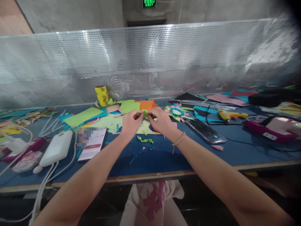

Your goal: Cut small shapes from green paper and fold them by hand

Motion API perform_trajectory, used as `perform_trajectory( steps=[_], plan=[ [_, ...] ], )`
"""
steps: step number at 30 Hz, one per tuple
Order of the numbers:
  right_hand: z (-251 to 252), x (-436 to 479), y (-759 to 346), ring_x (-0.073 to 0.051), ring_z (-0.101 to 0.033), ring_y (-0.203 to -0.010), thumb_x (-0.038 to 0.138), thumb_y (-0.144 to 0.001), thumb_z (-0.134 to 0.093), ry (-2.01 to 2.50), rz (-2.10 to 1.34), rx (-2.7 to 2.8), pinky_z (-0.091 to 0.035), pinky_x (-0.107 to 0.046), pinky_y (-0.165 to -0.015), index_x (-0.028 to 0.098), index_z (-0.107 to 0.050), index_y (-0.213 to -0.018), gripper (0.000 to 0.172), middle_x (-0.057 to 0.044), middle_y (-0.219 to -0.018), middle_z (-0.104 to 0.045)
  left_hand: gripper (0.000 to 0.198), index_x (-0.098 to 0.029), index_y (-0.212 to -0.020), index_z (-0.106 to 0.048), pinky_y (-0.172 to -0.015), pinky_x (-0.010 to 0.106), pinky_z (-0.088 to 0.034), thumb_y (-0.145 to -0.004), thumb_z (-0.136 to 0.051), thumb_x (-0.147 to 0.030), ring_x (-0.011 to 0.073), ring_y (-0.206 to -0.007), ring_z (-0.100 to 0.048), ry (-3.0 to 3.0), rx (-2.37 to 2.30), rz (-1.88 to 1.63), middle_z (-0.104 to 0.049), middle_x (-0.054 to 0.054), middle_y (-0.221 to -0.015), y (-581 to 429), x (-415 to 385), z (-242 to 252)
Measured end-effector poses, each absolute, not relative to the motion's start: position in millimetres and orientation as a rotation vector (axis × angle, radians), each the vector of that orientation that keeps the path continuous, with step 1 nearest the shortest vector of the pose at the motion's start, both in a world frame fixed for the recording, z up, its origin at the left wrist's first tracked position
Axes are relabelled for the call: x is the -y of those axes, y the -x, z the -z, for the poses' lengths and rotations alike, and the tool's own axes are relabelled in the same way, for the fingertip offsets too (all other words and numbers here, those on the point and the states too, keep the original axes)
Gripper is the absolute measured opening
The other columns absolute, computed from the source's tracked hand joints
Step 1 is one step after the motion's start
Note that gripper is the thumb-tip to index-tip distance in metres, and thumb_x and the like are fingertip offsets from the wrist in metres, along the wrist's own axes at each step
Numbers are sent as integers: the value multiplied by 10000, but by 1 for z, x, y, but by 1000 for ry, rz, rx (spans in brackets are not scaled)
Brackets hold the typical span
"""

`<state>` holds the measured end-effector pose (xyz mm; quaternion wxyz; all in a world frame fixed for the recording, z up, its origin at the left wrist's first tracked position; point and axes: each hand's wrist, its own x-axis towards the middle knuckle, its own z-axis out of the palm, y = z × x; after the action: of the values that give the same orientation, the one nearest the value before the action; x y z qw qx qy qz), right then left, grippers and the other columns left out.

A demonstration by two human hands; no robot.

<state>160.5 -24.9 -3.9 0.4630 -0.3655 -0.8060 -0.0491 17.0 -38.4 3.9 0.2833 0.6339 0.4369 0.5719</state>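
Observation:
Both my hands meet above the middle of the blue table (164, 157). My left hand (131, 122) and my right hand (161, 121) pinch a small piece of light green paper (145, 113) between their fingertips. Green paper scraps (145, 139) lie on the table just below my hands. A yellow-green sheet (145, 127) lies under them. A finished paper flower (176, 112) in pink, blue and yellow lies to the right of my right hand.
Coloured paper sheets (82, 116) and an orange sheet (147, 104) spread behind my hands. A phone (92, 143), a white power bank (56, 148) and cables lie left. Another phone (205, 131), a yellow glue gun (229, 115) and a pink device (270, 130) lie right. A perforated metal screen (150, 62) closes the back.

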Motion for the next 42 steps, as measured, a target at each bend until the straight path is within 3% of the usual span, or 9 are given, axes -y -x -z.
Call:
perform_trajectory(
  steps=[8,13,17,25,30,34,42],
  plan=[
    [2,27,-160,-160,-523,-716,140,-809,-431,875,239,2053,-401,-281,-655,161,-553,-763,132,-64,-739,-589,79,-220,-673,-647,-733,274,-415,-678,-569,-207,148,-675,-546,-1961,-1179,-1557,-613,27,-677,-15,39,-6],
    [2,30,-160,-154,-508,-701,156,-824,-436,865,241,2040,-407,-287,-666,173,-537,-783,111,-49,-729,-574,86,-222,-682,-628,-749,287,-433,-654,-574,-161,166,-784,-528,-1982,-1090,-1636,-579,58,-857,-14,40,-7],
    [-2,34,-158,-166,-506,-796,148,-828,-423,785,235,2003,-433,-310,-705,188,-528,-786,121,-64,-810,-540,90,-218,-646,-612,-751,287,-436,-650,-568,-140,171,-837,-521,-1996,-1051,-1659,-563,68,-927,-14,42,-8],
    [-4,36,-158,-167,-520,-905,173,-848,-399,700,250,1980,-446,-355,-808,208,-534,-807,145,-68,-902,-552,74,-218,-595,-598,-771,280,-418,-634,-585,-157,165,-833,-529,-1903,-1043,-1665,-602,54,-837,-15,44,-9],
    [-2,35,-159,-181,-506,-1025,161,-840,-402,698,293,1965,-425,-385,-870,198,-532,-806,139,-102,-1058,-547,82,-216,-606,-605,-768,276,-416,-642,-576,-148,166,-863,-540,-1959,-1045,-1679,-610,58,-867,-16,46,-11],
    [-2,35,-159,-172,-529,-992,166,-842,-396,704,251,1996,-435,-375,-860,208,-536,-809,149,-77,-999,-591,97,-215,-564,-592,-770,288,-424,-619,-592,-135,185,-914,-538,-1882,-1024,-1693,-616,60,-900,-17,47,-12],
    [-4,38,-161,-175,-546,-943,171,-838,-405,693,232,2007,-451,-370,-821,215,-534,-791,144,-69,-946,-605,75,-212,-615,-579,-751,264,-434,-642,-591,-144,146,-805,-563,-1788,-1044,-1628,-618,29,-792,-16,46,-9]
  ],
)
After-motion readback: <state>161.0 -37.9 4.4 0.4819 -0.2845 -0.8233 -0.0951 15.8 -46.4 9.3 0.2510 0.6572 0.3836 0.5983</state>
